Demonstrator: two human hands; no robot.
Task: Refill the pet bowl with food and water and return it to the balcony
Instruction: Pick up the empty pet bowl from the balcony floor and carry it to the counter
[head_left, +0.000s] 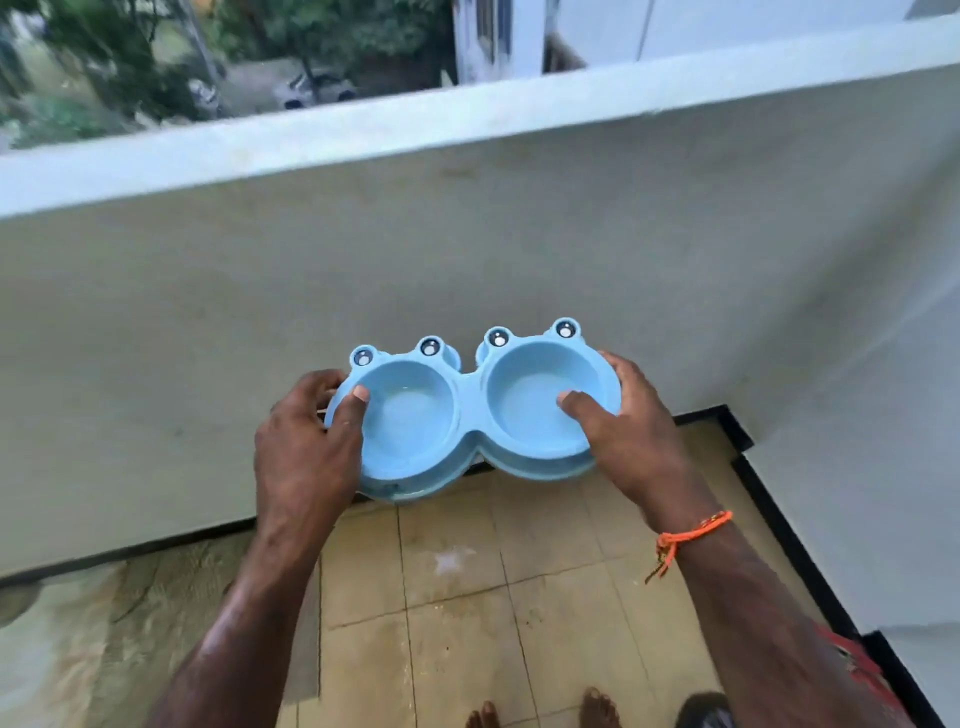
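Head view: the only camera I have, looking down past both forearms at a balcony corner.
Pet bowl (470, 410): light blue smooth plastic, two round wells joined at a narrow waist, each well topped by a pair of bulging frog eyes; I see it held up in the air in front of the parapet wall, above the floor.
Bowl contents: both wells look pale and glossy at the bottom — whether that is a film of water or bare plastic I cannot tell; I see no solid food in either.
Left hand (306, 441): clamped on the bowl's left end, thumb hooked over the rim into the left well, fingers wrapped beneath and hidden.
Right hand (631, 431): gripping the right end the same way, thumb lying inside the right well, the fingers curled round the outer edge.
Wrist thread (685, 535): orange cord knotted on the right wrist, loose ends hanging.
Parapet wall (467, 234): plain, matte plaster, greyish, with a paler flat top ledge.
Floor (467, 597): beige square tiles, stained and wet-looking, edged by a black skirting strip; the left part is blurred.
Cut off: bare toes at the bottom edge, and a dark rounded shape beside them I cannot identify.
Beyond the wall: trees and a building — soft with blur.
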